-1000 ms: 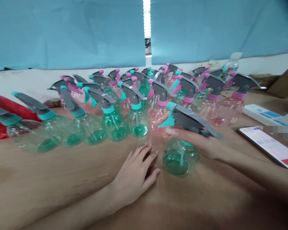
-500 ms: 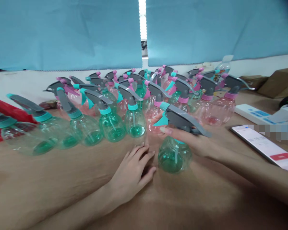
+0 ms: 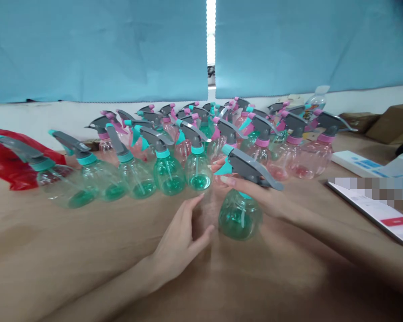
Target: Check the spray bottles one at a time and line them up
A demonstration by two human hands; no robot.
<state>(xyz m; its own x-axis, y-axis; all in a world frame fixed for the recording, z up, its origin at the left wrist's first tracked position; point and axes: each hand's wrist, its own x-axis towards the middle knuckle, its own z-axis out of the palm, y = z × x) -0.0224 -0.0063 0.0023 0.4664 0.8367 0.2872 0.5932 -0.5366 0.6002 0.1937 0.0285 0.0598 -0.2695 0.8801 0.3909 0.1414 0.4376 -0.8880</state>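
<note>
My right hand grips a green spray bottle round the neck, just under its grey and turquoise trigger head. The bottle stands nearly upright at or just above the tabletop; I cannot tell if its base touches. Left of it, my left hand is open and holds nothing, thumb and fingers apart and pointing toward the bottle. Closest beyond the left hand is another green spray bottle with a turquoise collar. Several more green ones extend leftward in a row, and pink spray bottles stand behind and to the right.
A lit phone lies on the wooden table at the right, near a white box-like item. Cardboard boxes sit at the back right. At the far left is a red plastic bag. A blue sheet hangs behind.
My left hand's fingers have opened away from the thumb, having been curled near the table. The right hand keeps its hold on the spray bottle. The camera view has shifted slightly.
</note>
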